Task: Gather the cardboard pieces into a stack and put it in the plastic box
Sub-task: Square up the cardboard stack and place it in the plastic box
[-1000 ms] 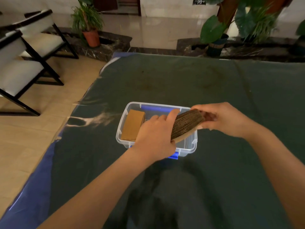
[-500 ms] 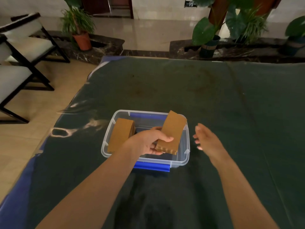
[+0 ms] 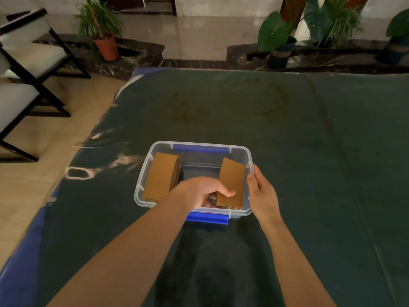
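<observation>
Head view: cardboard stack (image 3: 231, 182) in left hand (image 3: 200, 191) (boxed)

The left hand (image 3: 200, 191) has lowered the cardboard stack (image 3: 231, 183) into the plastic box (image 3: 249, 156); the right hand (image 3: 262, 193) now touches its rim.

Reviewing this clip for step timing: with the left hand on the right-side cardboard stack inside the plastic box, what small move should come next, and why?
Probably let go and lift the left hand out. The cardboard stack it grips already sits inside the plastic box, leaning against the right wall, and the right hand steadies that wall from outside. Another stack leans at the left end, and no loose pieces show on the table.
</observation>
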`<state>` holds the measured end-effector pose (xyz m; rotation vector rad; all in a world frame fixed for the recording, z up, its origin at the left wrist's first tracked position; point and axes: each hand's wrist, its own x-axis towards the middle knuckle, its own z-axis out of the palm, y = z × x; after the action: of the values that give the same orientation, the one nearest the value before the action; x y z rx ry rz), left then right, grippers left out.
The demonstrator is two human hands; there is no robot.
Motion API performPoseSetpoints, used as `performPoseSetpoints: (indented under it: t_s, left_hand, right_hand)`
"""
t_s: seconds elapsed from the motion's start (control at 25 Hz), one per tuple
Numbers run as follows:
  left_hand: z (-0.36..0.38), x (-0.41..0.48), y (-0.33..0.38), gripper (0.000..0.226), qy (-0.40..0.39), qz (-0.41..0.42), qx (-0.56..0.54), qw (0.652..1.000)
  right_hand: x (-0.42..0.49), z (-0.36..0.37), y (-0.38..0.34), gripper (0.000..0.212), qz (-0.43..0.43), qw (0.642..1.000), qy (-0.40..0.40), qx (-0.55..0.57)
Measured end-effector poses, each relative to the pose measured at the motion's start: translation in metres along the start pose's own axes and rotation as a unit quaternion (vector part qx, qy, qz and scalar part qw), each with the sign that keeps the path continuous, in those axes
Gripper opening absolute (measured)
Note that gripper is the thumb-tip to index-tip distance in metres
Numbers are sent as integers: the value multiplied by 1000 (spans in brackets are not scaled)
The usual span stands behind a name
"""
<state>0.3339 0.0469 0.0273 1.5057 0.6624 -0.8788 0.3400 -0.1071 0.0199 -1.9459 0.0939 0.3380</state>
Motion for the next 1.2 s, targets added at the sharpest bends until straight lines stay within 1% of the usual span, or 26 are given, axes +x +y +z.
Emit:
performPoseSetpoints:
  t_s: [0.08, 0.2, 0.4, 0.52, 0.56, 0.68, 0.76, 0.84, 0.96, 1.08, 1.2]
  left_hand:
    - [5, 2, 2, 61, 7, -6, 38, 999]
    - [10, 4, 5, 70, 39, -9, 126, 991]
    - [14, 3, 9, 71, 81, 13, 186, 979]
    - [18, 5, 6, 70, 90, 38, 218, 971]
    - [20, 5, 5, 74, 97, 46, 235, 966]
    - [21, 7, 1, 100, 148, 75, 290, 942]
    - [23, 8, 1, 106, 154, 103, 312, 932]
    - [25, 7, 1, 98, 144, 122, 301, 935]
    - [26, 8, 0, 82, 119, 125, 293, 940]
    - [22, 9, 2, 77, 94, 114, 272, 951]
    - [21, 9, 4, 75, 76, 111, 273, 953]
  right_hand:
    - [1, 2, 1, 44, 6, 1000, 9, 1]
    - [2, 4, 2, 43, 5, 1000, 21, 0]
    - [4, 5, 4, 44, 10, 999, 27, 18]
    - [4, 5, 5, 42, 1, 999, 27, 29]
    - [4, 5, 5, 42, -1, 999, 28, 29]
    - [6, 4, 6, 42, -5, 999, 22, 29]
    - [6, 3, 6, 40, -10, 999, 16, 33]
    - [7, 2, 7, 39, -14, 999, 17, 38]
    - [7, 2, 7, 41, -8, 999, 13, 43]
    - [7, 3, 7, 42, -7, 999, 12, 46]
    - [7, 3, 7, 45, 0, 999, 14, 50]
